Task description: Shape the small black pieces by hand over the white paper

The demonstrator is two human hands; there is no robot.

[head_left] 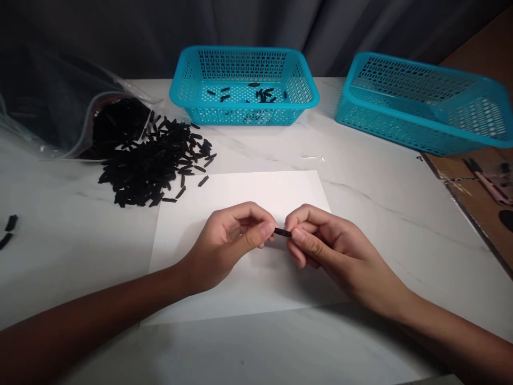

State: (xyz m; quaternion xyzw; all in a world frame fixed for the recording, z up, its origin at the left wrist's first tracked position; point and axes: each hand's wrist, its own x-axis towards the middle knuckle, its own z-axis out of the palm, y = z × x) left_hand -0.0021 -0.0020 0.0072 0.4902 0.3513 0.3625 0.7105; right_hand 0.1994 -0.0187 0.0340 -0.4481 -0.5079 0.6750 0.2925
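Note:
Between my two hands is a small, slim black piece point(282, 232), its exact kind unclear. My left hand point(232, 240) pinches one end between thumb and fingers. The other end is pinched by my right hand point(324, 243). Both hands hover over a white sheet of paper point(180, 289). Beyond the sheet's far left corner lies a heap of similar black pieces point(148, 166), spilling from a clear plastic bag point(44, 107). Several such pieces rest inside a blue perforated basket point(244, 115) at the back.
At the back right stands a second blue basket point(417, 131). Brown cardboard point(473, 203) lies along the right edge, with a pink-handled tool point(489, 184) on it. Two black pieces point(8, 231) lie at the far left. A thin clear scrap point(313, 158) is on the marbled table point(372, 182).

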